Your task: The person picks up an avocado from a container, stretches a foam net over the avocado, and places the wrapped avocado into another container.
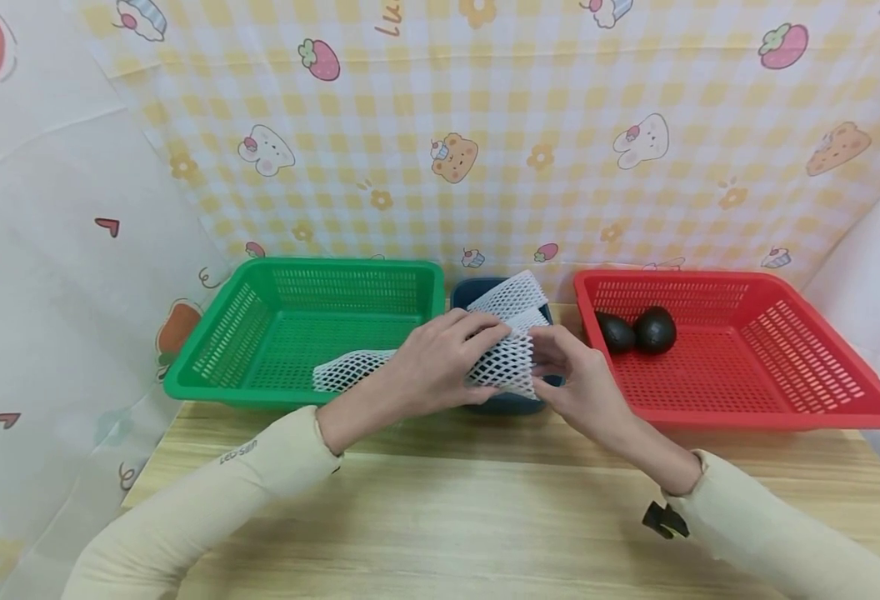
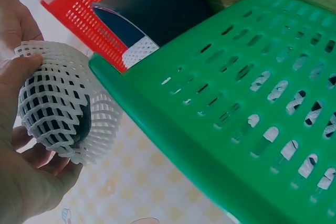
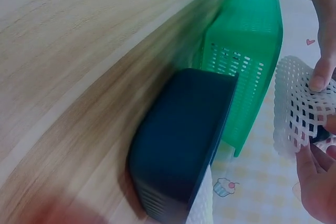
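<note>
Both hands are at a white foam net sleeve (image 1: 505,364) held over the dark blue bin (image 1: 511,406). A dark avocado (image 2: 82,120) shows inside the sleeve through its mesh and open end. My left hand (image 1: 447,357) grips the sleeved avocado from the left, fingers over the top and thumb below. From the other side my right hand (image 1: 584,385) pinches the sleeve's open edge between thumb and fingers. More foam net sleeves (image 1: 513,293) stick up out of the bin behind the hands.
On the left stands a green basket (image 1: 305,265) with a foam-netted item (image 1: 350,371) at its front, partly behind my left forearm. A red basket (image 1: 710,421) on the right holds two dark avocados (image 1: 655,330). The wooden table (image 1: 440,525) runs in front; a printed cloth (image 1: 410,167) hangs behind.
</note>
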The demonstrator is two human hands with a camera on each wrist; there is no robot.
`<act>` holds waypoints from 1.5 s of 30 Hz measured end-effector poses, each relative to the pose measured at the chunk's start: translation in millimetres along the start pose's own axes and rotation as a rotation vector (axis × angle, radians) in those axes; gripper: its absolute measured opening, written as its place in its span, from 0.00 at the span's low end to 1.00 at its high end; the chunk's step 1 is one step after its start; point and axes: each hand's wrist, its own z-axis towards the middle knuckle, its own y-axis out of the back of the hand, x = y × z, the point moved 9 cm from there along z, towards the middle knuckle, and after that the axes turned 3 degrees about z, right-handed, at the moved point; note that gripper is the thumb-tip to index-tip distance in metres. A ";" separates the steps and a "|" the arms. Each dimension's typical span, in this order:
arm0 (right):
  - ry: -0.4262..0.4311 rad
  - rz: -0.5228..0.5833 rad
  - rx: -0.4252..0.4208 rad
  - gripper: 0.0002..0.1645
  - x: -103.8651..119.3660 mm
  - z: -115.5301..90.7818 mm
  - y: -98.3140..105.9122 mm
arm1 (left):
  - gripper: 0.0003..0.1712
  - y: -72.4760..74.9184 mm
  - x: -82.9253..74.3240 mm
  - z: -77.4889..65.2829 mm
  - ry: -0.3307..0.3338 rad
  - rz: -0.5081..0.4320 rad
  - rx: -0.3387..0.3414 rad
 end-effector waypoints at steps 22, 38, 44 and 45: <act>-0.110 0.033 0.111 0.39 -18.9 10.8 0.5 | 0.38 1.1 1.8 -3.0 -0.002 0.038 -0.018; -0.080 0.168 0.200 0.42 -22.6 17.0 -25.7 | 0.47 0.4 3.0 -7.7 0.030 -0.049 -0.038; -0.064 0.173 0.187 0.40 -22.2 17.5 -25.7 | 0.48 1.7 3.5 -8.0 0.014 -0.074 -0.072; -0.065 0.167 0.180 0.40 -21.9 17.3 -25.1 | 0.48 2.0 3.9 -8.1 0.012 -0.078 -0.078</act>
